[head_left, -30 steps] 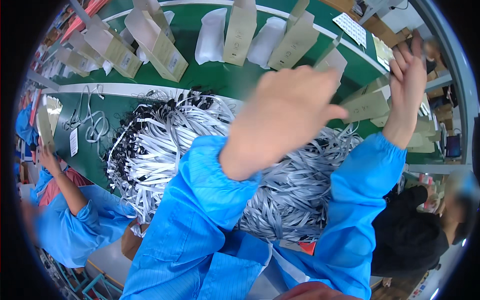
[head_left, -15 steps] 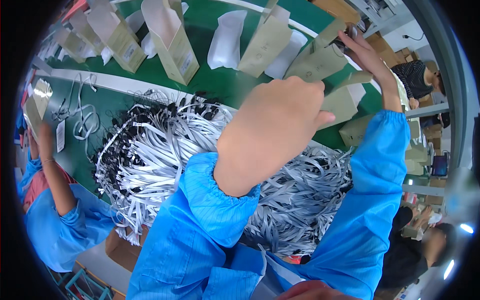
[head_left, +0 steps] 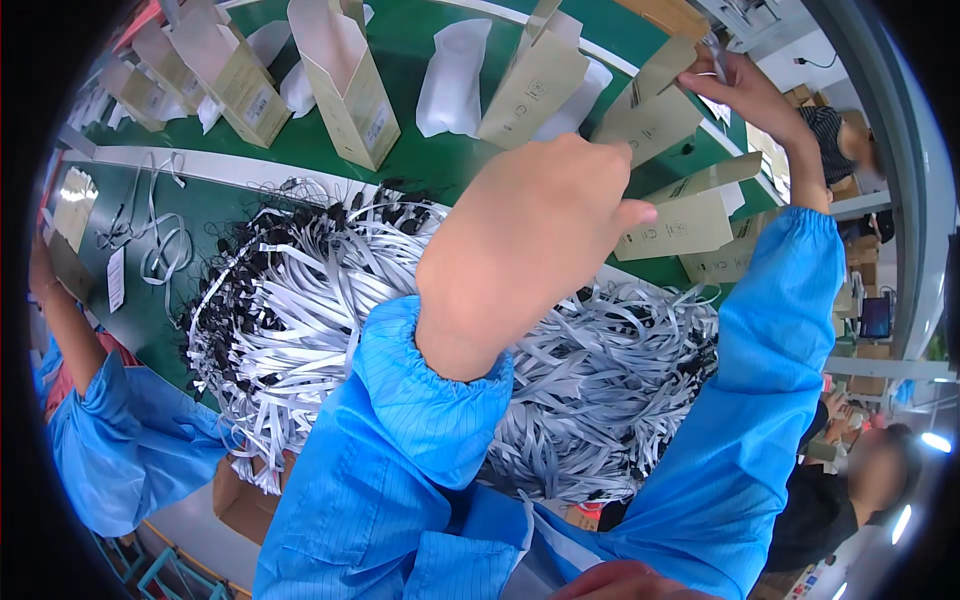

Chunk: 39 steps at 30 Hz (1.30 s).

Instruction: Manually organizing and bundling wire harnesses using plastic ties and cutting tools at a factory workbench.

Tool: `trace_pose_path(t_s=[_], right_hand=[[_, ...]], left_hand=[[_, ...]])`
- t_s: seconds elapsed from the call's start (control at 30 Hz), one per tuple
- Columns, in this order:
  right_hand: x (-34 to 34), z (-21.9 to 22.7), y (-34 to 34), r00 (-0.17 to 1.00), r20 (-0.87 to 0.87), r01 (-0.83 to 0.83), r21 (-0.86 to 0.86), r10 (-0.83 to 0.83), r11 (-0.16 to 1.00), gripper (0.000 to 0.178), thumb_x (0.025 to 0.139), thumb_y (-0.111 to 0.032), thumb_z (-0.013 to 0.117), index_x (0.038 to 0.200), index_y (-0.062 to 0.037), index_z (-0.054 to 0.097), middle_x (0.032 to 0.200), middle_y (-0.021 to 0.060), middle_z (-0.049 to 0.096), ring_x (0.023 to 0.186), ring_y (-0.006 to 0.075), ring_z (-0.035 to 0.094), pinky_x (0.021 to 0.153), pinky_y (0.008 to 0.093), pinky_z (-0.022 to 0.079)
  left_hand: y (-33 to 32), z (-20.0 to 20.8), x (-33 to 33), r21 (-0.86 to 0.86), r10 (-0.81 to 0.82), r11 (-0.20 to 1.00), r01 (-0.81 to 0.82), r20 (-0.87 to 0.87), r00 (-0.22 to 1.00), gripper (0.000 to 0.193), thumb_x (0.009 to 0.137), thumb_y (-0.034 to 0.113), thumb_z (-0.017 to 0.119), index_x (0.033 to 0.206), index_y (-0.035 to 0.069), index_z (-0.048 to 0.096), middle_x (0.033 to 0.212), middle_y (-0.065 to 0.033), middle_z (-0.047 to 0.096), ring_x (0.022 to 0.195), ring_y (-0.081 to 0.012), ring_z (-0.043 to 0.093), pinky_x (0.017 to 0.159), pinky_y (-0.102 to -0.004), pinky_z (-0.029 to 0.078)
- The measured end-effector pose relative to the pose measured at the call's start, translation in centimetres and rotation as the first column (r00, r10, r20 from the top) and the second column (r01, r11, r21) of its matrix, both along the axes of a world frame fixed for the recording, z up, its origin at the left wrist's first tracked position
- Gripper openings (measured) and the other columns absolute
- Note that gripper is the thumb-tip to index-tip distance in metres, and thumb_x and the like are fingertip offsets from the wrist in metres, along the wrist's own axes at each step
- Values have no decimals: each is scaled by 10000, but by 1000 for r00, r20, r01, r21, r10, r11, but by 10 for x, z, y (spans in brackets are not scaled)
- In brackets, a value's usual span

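My left hand (head_left: 525, 240), its back toward me, is over the heap of grey-white lanyards (head_left: 610, 385) with black cord ends. Its thumb sticks out to the right beside an open box (head_left: 680, 228), but the other fingers bend down out of sight. At the far right, my right hand (head_left: 745, 92) is closed around a narrow grey item (head_left: 717, 62), partly hidden by the fingers. Its fingertips are by the raised flap of a tall beige open box (head_left: 648, 125).
More open beige boxes (head_left: 350, 110) stand along the green table's far side, with white wrapped packets (head_left: 452, 80) among them. At left, a co-worker's blue sleeve (head_left: 130, 440) is near loose lanyards (head_left: 172, 245). A metal post (head_left: 880, 120) rises at right.
My right hand has moved slightly right. The boxes under and beside it have shifted and turned. My left hand has drawn slightly left. The co-worker's arm has moved left.
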State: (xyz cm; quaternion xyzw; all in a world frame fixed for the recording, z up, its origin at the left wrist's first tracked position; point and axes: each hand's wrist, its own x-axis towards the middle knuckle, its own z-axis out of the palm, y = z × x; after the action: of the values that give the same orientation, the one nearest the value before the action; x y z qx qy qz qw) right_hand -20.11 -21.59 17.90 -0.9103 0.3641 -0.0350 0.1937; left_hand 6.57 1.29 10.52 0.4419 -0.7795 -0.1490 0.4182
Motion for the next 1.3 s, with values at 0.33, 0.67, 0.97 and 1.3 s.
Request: trace_pose_path(t_s=[0.33,0.67,0.97,1.3], right_hand=[[-18,-2,13,802,328,285,522,-498,804,292,997,-208,553,1174,16,620,1183,131,650,1083,186,646,936,296,534],[-32,16,18,689,517,195,543,-508,817,305,894,53,575,1197,80,582,1209,188,623,1141,244,622,1030,304,501],[-66,86,15,593,733,131,321,-333,938,372,949,-4,527,1306,99,503,1319,222,554,1245,303,544,1103,305,423],[-31,115,48,370,864,359,207,-342,910,435,1030,-127,388,1407,90,369,1436,267,420,1335,380,438,1127,353,394]], left_hand=[[-27,1,-31,117,118,987,-114,-26,993,344,819,167,710,1078,-8,564,878,-218,602,870,-372,610,719,-457,496],[-145,-41,-106,118,68,992,-34,-294,954,1321,551,278,935,1522,126,53,1210,-270,593,1124,-452,568,940,-461,494],[-143,-49,-116,111,123,991,-81,-455,882,1408,465,373,963,1523,145,63,1254,-260,576,1137,-443,566,925,-461,500],[-142,-39,-128,155,152,984,-85,-496,855,1392,499,327,956,1524,132,35,1258,-265,523,1127,-454,533,943,-489,470]])
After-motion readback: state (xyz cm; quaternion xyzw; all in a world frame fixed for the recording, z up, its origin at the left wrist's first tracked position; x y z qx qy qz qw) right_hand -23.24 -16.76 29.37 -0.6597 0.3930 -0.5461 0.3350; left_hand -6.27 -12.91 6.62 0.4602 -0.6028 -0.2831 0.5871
